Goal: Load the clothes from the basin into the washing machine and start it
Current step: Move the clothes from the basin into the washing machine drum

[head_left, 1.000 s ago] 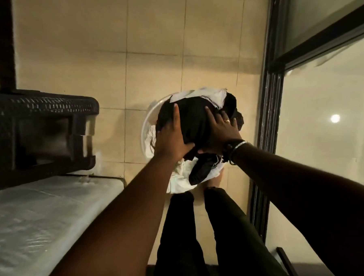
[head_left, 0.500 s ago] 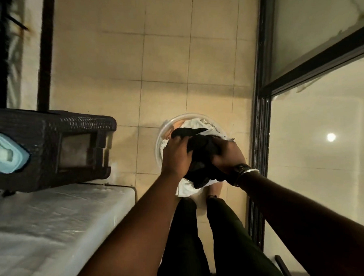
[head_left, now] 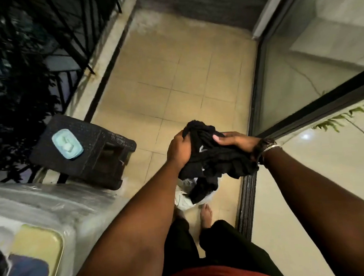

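A bundle of black clothes (head_left: 216,159) hangs at waist height in front of me. My left hand (head_left: 180,148) grips its left side with curled fingers. My right hand (head_left: 238,141), with a watch and bracelet on the wrist, holds the bundle's top right. Below the bundle, white clothes (head_left: 185,197) lie in the basin on the floor; most of the basin is hidden by the black cloth and my arm. The washing machine (head_left: 54,208), wrapped in clear plastic, stands at the lower left.
A dark wicker stool (head_left: 106,150) with a pale blue soap dish (head_left: 67,144) on it stands left of the basin. A glass sliding door and its track (head_left: 246,197) run along the right. A black railing (head_left: 70,38) bounds the tiled balcony at the far left.
Both hands have lifted the black clothes up out of the basin. My head has risen and tilted up, so more of the floor, the railing and the machine top show.
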{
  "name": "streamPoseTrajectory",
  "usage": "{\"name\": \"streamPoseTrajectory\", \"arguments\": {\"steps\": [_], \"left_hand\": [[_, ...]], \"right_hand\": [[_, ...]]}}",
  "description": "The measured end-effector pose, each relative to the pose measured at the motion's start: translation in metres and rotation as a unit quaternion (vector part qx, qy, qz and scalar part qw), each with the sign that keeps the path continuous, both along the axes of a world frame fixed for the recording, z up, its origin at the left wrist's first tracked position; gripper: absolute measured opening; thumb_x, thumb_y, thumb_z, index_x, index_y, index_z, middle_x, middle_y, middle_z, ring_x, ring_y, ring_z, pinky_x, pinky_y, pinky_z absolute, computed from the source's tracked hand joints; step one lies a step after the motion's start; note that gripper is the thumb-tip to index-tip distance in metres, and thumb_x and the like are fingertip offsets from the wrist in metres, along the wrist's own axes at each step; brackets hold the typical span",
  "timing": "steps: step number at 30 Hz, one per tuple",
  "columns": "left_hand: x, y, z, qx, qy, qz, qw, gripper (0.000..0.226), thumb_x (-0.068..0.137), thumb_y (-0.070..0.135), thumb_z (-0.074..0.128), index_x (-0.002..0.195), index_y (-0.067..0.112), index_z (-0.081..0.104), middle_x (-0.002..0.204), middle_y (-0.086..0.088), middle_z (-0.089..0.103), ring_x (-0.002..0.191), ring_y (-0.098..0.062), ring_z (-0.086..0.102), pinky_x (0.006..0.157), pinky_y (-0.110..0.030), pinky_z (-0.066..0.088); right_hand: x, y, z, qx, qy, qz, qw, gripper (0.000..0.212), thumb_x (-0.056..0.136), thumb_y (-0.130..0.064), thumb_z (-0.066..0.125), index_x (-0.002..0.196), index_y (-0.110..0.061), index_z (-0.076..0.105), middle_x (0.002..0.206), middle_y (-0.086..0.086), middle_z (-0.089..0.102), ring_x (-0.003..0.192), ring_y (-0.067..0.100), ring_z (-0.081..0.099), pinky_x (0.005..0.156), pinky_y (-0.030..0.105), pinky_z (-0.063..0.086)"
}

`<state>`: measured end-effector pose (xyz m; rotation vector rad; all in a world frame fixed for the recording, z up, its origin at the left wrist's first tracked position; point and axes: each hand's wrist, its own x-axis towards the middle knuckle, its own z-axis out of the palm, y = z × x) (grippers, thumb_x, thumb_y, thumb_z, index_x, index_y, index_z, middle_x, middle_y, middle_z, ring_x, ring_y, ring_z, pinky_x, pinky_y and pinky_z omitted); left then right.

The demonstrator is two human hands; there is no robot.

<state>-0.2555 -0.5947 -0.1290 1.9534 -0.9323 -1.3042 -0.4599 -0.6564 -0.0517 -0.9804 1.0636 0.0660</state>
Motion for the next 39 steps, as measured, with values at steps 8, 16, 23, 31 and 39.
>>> {"name": "streamPoseTrajectory", "arguments": {"steps": [8, 16, 23, 31, 39], "left_hand": [[0.044, 0.034, 0.063, -0.017, -0.129, -0.106, 0.986, 0.043, 0.103, 0.055, 0.042, 0.122, 0.02, 0.059, 0.119, -0.014, 0.068, 0.109, -0.033, 0.064, 0.09, -0.038, 0.05], [0.07, 0.122, 0.128, 0.0, -0.378, -0.368, 0.849, 0.098, 0.076, 0.093, 0.04, 0.147, 0.027, 0.022, 0.11, -0.019, 0.067, 0.103, -0.037, 0.065, 0.082, -0.041, 0.049], [0.112, 0.162, 0.148, -0.004, -0.536, -0.444, 0.718, 0.065, 0.089, 0.077, 0.045, 0.131, 0.029, 0.057, 0.102, -0.011, 0.07, 0.099, -0.033, 0.067, 0.079, -0.04, 0.053], [0.187, 0.191, 0.281, -0.001, -0.684, -0.313, 0.659, 0.061, 0.089, 0.074, 0.05, 0.111, 0.018, 0.061, 0.091, -0.011, 0.07, 0.088, -0.034, 0.068, 0.066, -0.037, 0.049], [0.268, 0.266, 0.428, 0.007, -0.763, -0.017, 0.646, 0.069, 0.081, 0.06, 0.072, 0.13, 0.013, 0.06, 0.103, -0.017, 0.072, 0.1, -0.038, 0.069, 0.074, -0.041, 0.052]], "right_hand": [[-0.003, 0.009, 0.024, -0.181, 0.171, 0.36, 0.899, 0.043, 0.064, -0.05, 0.093, 0.093, -0.026, 0.074, 0.088, -0.009, 0.078, 0.087, 0.024, 0.072, 0.077, 0.029, 0.056], [0.016, 0.0, 0.067, -0.473, 0.277, 0.454, 0.702, 0.067, 0.076, -0.091, 0.044, 0.08, -0.027, 0.065, 0.071, -0.007, 0.065, 0.079, 0.021, 0.062, 0.088, 0.039, 0.044], [0.052, -0.003, 0.114, -0.613, 0.316, 0.543, 0.478, 0.067, 0.069, -0.083, 0.052, 0.105, -0.029, 0.07, 0.104, -0.008, 0.065, 0.104, 0.018, 0.062, 0.101, 0.062, 0.024], [0.12, 0.008, 0.225, -0.831, 0.243, 0.341, 0.366, 0.024, 0.067, -0.031, 0.077, 0.069, -0.017, 0.059, 0.055, 0.002, 0.058, 0.054, 0.025, 0.058, 0.078, 0.04, 0.042], [0.257, 0.067, 0.345, -0.875, 0.132, 0.093, 0.456, 0.05, 0.072, -0.024, 0.072, 0.118, -0.009, 0.059, 0.08, 0.032, 0.063, 0.074, 0.051, 0.064, 0.065, 0.048, 0.053]]}}
